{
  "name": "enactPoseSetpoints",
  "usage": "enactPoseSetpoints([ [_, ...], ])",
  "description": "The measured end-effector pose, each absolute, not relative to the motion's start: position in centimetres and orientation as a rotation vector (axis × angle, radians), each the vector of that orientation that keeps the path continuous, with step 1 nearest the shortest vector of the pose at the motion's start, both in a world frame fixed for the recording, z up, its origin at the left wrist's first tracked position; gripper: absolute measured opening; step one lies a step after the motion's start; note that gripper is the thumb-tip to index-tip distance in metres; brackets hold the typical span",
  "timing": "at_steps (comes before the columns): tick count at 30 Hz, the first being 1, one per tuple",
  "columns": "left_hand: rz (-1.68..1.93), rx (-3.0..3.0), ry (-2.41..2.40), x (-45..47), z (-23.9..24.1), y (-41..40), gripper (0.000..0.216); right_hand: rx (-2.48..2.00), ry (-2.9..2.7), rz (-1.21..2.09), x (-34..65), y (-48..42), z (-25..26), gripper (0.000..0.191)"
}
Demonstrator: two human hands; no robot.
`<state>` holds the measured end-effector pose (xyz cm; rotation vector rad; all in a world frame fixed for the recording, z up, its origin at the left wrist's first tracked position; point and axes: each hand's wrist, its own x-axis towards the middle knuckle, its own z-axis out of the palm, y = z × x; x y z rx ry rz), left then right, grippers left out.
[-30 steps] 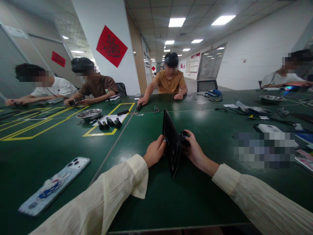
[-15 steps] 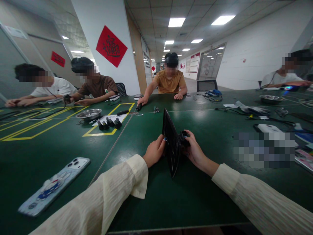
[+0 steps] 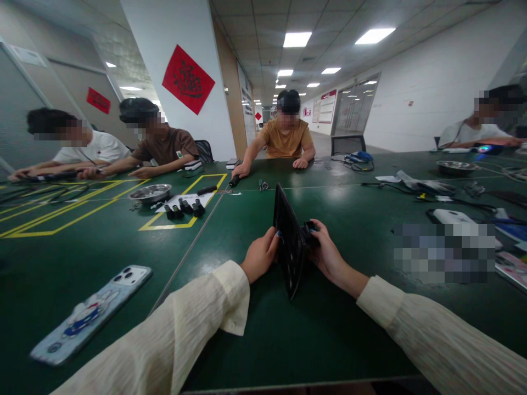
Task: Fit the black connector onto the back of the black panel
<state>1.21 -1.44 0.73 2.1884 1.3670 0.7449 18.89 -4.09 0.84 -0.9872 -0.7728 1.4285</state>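
A flat black panel (image 3: 290, 247) with rounded edges stands on its side in front of me, seen almost edge-on, its lower corner near the table. My left hand (image 3: 260, 253) is closed against the panel's left face, thumb and fingers pinched together; whatever lies between the fingertips is hidden. On the other side my right hand (image 3: 329, 249) grips a black block-shaped fitting (image 3: 308, 233) that meets the panel's right face. Blue fingernails show on both hands. How the fitting joins the panel cannot be seen.
The green table (image 3: 230, 225) carries a phone (image 3: 93, 315) at left. Farther off are a metal bowl (image 3: 150, 193), several black cylindrical parts (image 3: 185, 207) and a screwdriver-like tool (image 3: 234, 180) under a co-worker's hand. Cables (image 3: 461, 203) and a white device (image 3: 455, 216) lie at right.
My hands and the panel hold nearly the same pose. At far left, a co-worker's hand has moved left, and a long dark object now extends between the two people there.
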Motion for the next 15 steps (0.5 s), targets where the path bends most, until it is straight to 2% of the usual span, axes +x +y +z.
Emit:
enactPoseSetpoints([
  [15,0.734,2.186,1.375,1.28,0.82,-1.52,0.026,-0.948,-0.784,1.444,18.94,-4.02,0.55,0.047],
])
